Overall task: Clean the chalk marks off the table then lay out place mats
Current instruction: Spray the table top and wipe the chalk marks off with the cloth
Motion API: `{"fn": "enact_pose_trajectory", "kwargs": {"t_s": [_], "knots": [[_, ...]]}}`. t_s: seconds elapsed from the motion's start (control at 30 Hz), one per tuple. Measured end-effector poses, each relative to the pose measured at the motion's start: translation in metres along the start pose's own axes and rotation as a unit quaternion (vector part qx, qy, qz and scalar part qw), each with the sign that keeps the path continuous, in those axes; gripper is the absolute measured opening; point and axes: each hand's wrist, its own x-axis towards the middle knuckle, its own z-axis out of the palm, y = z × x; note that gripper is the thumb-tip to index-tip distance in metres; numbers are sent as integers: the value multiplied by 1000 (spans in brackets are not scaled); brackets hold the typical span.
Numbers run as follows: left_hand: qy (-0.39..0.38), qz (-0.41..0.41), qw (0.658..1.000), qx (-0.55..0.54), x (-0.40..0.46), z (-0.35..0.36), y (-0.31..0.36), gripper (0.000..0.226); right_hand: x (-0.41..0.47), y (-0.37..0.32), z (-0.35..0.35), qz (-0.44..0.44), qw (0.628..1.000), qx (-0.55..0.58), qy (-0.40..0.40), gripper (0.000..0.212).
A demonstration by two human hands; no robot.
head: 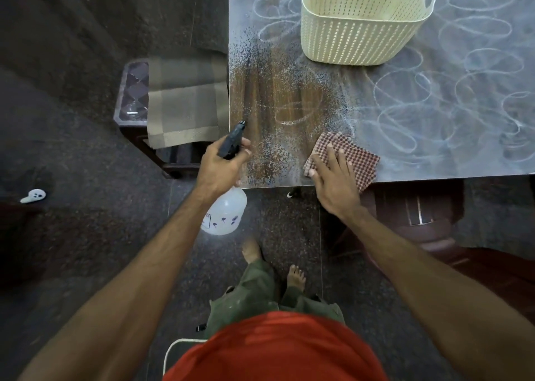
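Observation:
A table (434,160) covered in looping white chalk marks (405,114) fills the upper right. Its near left corner is wet with spray droplets, and brown wood shows through there. My left hand (220,166) grips a white spray bottle (224,214) by its black trigger head, nozzle aimed at the wet patch. My right hand (333,178) lies flat, fingers spread, on a red-and-white checked cloth (359,157) at the table's near edge. Brown checked place mats (185,105) lie on a stool left of the table.
A cream plastic basket (359,21) stands on the table at the back. A dark wooden stool (136,91) holds the mats. A dark chair (419,215) is tucked under the table's near edge. A small white object (33,196) lies on the speckled floor at left.

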Motion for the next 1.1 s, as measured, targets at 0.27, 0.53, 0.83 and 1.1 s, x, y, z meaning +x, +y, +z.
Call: {"fn": "enact_pose_trajectory", "kwargs": {"t_s": [0.27,0.53,0.83,1.1], "knots": [[12,-2,1000,-11,3,-19,-11,7,27,41,-4,-24,995,-101,-2,66],[3,6,1000,-18,27,-24,-5,6,80,-34,6,-40,995,-96,3,67],[2,1,1000,-15,46,-34,-9,8,31,-27,22,-145,981,-127,-36,66],[12,-12,1000,-10,54,-42,-15,8,95,-77,14,-38,996,-80,1,68]]}}
